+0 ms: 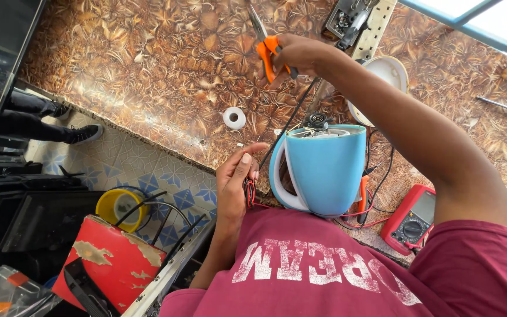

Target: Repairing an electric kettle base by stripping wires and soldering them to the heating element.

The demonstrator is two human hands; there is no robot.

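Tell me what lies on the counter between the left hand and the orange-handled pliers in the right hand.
In the head view, a small white tape roll lies on the patterned counter between the left hand and the pliers; a black cable also crosses there.

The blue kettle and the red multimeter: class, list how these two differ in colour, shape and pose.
The blue kettle is a tall rounded body standing inverted, base parts showing on top; the red multimeter is a flat box lying on the worktop. The blue kettle has a white handle; the red multimeter has a dial and screen. The blue kettle is far bulkier than the red multimeter. Both sit near the table edge, with wires around them.
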